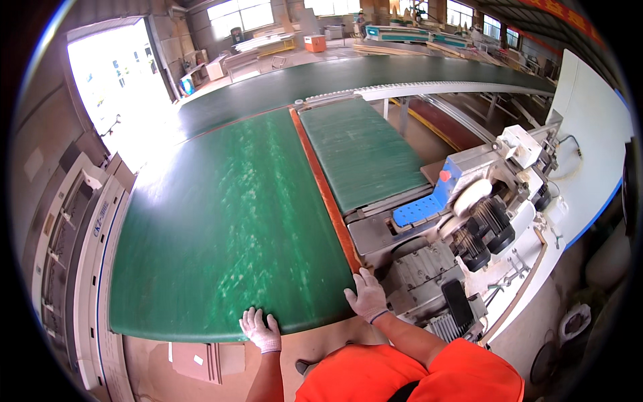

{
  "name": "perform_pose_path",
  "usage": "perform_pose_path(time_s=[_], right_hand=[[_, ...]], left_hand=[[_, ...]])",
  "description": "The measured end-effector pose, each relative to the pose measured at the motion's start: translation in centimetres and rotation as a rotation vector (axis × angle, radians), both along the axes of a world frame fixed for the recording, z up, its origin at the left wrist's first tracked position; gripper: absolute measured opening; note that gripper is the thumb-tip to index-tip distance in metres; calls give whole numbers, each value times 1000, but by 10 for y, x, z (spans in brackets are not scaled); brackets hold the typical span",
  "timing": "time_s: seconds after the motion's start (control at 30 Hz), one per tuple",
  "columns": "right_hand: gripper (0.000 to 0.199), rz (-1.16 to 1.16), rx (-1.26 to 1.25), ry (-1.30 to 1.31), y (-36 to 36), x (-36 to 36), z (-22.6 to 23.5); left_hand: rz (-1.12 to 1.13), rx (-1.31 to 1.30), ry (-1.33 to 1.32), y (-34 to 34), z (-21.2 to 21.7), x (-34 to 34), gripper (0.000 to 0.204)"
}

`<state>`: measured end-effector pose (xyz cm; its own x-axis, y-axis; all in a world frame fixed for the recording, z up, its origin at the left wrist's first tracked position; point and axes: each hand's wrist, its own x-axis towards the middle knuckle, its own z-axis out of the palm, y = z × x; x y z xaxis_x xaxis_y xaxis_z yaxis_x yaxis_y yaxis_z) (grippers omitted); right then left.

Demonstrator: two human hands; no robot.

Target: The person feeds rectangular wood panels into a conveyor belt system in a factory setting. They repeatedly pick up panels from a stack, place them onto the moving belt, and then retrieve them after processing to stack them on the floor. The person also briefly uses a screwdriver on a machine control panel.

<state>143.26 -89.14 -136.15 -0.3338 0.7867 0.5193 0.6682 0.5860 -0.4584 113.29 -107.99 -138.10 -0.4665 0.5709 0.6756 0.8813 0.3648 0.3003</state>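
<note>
A wide green conveyor belt [221,221] lies before me, with pale dusty streaks along its middle. My left hand [260,329], in a white glove, rests on the belt's near edge, fingers stretched and apart, holding nothing. At the right near corner is my right hand [368,297], also gloved, with its thumb spread from the fingers. Its fingertips are by the near end of a long reddish-brown strip [326,191], which runs away along the belt's right side; whether they touch it I cannot tell. Past the strip lies a narrower green belt [365,151].
On my right stands a machine with motors [492,224], a blue perforated guard [418,210] and a red button [445,175]. A dark phone-like slab [457,301] and wrenches [514,264] lie there. Another belt [375,72] crosses beyond. Brown panels [194,360] are below; a white-framed machine [84,268] flanks the left.
</note>
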Motion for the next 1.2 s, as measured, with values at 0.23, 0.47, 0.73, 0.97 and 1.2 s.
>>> perform_pose_path(time_s=[0.23, 0.47, 0.73, 0.97, 1.2], right_hand=[[57, 23, -15, -16, 0, 0, 10], [58, 11, -18, 46, -3, -1, 6], [39, -146, -660, 879, 88, 17, -26], [48, -414, -1063, 1324, 163, 38, 0], [34, -388, -1153, 1267, 151, 25, -23]], left_hand=[[17, -5, 30, -1, -2, 2, 30], [2, -8, 39, -3, -5, -2, 29], [-41, -32, 19, -9, -6, -2, 31], [-47, -40, 24, -16, -10, -2, 33], [-46, -43, -5, -19, -14, 0, 34]])
